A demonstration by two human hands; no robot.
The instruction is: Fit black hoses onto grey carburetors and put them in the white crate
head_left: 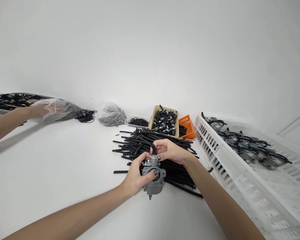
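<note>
A grey metal carburetor [153,188] is held upright in front of me, its bowl facing down. My left hand [137,176] is closed around its left side, the thumb lying across the front opening. At the top, my right hand [168,151] pinches around a short black rubber boot [153,149] where it meets the metal neck. Part of the boot is hidden by the fingers. Behind and beneath both hands lies a pile of black rubber hoses [132,143], some with small clips on their ends.
A white crate [230,170] at right holds several carburetors [245,143]. Behind the hoses are a cream bin [178,125] of black and silver parts and an orange basket [190,128]. Farther left are bagged parts [111,115] and another person's arm [12,118] reaching into a plastic bag [62,108].
</note>
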